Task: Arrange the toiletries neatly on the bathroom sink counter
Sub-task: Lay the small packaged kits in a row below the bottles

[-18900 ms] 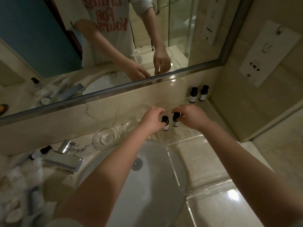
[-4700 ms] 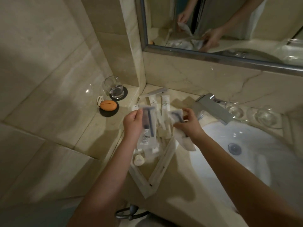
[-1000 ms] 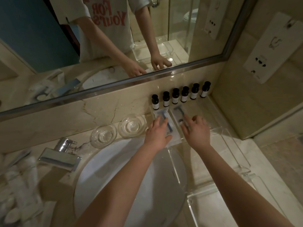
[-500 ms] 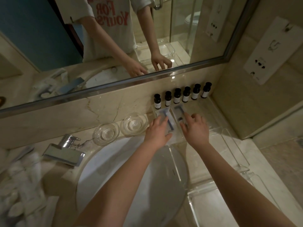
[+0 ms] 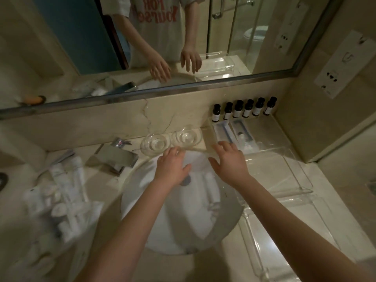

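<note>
Several small dark bottles (image 5: 243,108) stand in a row against the back wall at the right. Just in front of them two flat clear packets (image 5: 234,132) lie side by side on the counter. A blurred pile of white tubes and sachets (image 5: 61,192) covers the counter at the left. My left hand (image 5: 172,168) hovers over the white sink basin (image 5: 179,216), fingers apart and holding nothing. My right hand (image 5: 228,162) is beside it, also spread and holding nothing, a little short of the packets.
Two clear glass dishes (image 5: 172,140) sit behind the basin, next to the chrome faucet (image 5: 117,156). A clear acrylic tray (image 5: 284,180) lies on the right counter. The mirror (image 5: 162,41) runs along the back wall, and a wall corner closes the right side.
Both hands have let go of the two packets and drawn back toward me and left, over the basin. The packets stay lying in front of the bottle row.
</note>
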{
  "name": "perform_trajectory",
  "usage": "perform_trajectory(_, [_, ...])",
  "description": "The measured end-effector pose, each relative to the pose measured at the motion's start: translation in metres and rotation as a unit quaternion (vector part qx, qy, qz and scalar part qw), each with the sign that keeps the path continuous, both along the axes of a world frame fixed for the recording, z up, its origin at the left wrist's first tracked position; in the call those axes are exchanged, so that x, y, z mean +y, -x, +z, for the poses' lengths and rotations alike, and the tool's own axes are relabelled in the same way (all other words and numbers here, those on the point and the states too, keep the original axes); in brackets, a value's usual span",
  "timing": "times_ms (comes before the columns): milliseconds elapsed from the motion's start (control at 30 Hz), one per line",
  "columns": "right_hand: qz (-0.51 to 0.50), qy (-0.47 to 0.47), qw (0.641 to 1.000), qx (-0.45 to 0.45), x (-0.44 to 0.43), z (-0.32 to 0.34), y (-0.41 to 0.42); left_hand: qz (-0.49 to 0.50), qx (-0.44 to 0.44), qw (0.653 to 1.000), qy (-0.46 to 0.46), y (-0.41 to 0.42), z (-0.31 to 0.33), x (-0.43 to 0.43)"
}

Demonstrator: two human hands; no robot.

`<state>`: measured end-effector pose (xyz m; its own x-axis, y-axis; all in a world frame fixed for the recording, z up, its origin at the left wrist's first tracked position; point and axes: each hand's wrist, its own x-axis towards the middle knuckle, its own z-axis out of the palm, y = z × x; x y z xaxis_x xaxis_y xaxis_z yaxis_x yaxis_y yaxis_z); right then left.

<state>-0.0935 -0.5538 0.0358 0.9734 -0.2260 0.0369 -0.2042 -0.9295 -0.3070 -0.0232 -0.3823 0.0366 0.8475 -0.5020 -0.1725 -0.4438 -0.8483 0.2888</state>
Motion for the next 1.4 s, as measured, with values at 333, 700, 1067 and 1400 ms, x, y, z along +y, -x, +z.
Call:
perform_trajectory(333, [0.164, -0.028, 0.983, 0.076, 0.152, -0.011, 0.000, 0.116, 0.082, 0.989, -0.044, 0.041, -0.022, 0.165])
perform_trajectory(700, [0.345, -0.045, 0.920, 0.182, 0.308, -0.029, -0.042, 0.397, 0.118, 0.908, -0.057, 0.055, -0.046, 0.337])
perform_trajectory(1067, [0.330, -0.038, 0.924, 0.189, 0.364, -0.032, -0.106, 0.573, 0.121, 0.809, 0.048, 0.023, -0.080, 0.356])
perform_trajectory(1400, [0.279, -0.074, 0.926, 0.242, 0.389, -0.044, -0.148, 0.547, 0.113, 0.797, 0.228, 0.008, -0.071, 0.375])
